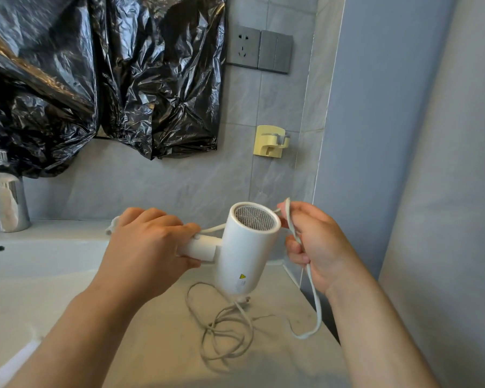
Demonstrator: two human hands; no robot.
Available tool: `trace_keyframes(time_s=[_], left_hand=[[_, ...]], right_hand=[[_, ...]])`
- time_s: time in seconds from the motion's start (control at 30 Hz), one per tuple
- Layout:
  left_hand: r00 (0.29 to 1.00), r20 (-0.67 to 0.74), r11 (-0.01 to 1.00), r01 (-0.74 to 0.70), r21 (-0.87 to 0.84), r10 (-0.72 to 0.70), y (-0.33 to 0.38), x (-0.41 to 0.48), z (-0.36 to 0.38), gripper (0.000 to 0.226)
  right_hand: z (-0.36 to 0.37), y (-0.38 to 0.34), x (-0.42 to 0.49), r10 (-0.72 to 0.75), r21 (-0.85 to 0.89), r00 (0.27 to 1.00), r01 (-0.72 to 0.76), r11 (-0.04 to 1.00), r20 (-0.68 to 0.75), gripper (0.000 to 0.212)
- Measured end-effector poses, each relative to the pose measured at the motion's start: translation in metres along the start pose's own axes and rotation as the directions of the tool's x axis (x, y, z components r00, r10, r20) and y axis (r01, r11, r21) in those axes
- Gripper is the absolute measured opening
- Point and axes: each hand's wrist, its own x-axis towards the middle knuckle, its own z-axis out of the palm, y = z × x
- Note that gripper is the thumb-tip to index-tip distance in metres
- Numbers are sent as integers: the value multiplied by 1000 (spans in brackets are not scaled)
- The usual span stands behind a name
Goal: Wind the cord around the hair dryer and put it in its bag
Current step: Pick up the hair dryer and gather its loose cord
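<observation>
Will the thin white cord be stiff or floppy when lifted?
Probably floppy: the thin white cord lies in loose tangled loops on the pale counter and hangs limp below the right hand. It looks light, and may snag on itself.

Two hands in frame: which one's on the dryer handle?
The left hand. It grips the hair dryer by its handle, while the right hand holds only the cord beside the barrel.

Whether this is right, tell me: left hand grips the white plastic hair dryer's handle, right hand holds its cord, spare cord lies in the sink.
Not the sink. The head view shows the spare thin white cord looped on the pale stone countertop; the rest stands.
</observation>
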Motion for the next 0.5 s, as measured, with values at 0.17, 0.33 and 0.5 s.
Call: trace_keyframes(time_s=[0.17, 0.33, 0.5], left_hand=[[989, -72, 988, 134, 80, -128, -1, 1, -4, 34], [995, -95, 999, -38, 38, 41, -1, 2, -1, 45], [998, 10, 996, -69, 49, 68, 15, 2, 2, 57]], right_hand=[[-1, 1, 0, -67, -63, 996, 71, 996, 61, 36], [5, -5, -3, -229, -14, 973, 228, 974, -42, 24], [4, -6, -7, -302, -125, 952, 295, 947, -44, 33]])
